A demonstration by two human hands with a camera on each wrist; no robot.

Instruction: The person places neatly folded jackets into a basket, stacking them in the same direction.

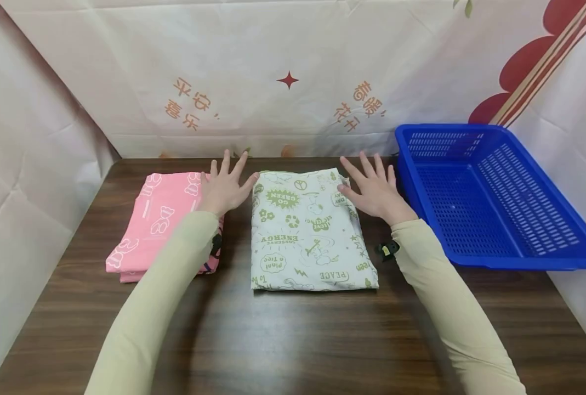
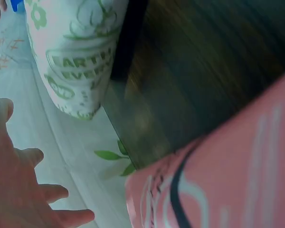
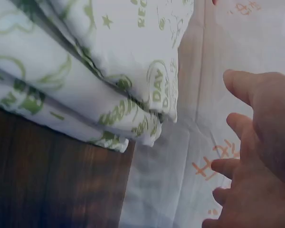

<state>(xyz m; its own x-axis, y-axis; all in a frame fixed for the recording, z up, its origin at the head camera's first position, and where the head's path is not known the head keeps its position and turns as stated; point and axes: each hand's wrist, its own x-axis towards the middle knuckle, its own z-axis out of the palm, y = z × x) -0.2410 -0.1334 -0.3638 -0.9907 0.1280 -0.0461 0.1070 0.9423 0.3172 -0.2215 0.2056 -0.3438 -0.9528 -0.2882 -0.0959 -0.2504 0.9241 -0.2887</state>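
Observation:
A folded white cloth (image 1: 302,236) with green prints lies flat in the middle of the table, its layers showing at the side in the right wrist view. My left hand (image 1: 222,189) is spread between it and a folded pink cloth (image 1: 161,219), the thumb tip right at the white cloth's far left corner. My right hand (image 1: 375,192) is spread at the far right corner, its thumb overlapping the white cloth's edge in the head view. Both hands have straight, parted fingers and hold nothing. In the wrist views the left hand (image 2: 23,180) and right hand (image 3: 261,152) appear beside the cloths.
A blue plastic basket (image 1: 421,208) with slotted walls stands at the right, close beside my right forearm. The brown wooden table (image 1: 293,340) runs back to a pale printed curtain (image 1: 253,66), which also hangs along both sides.

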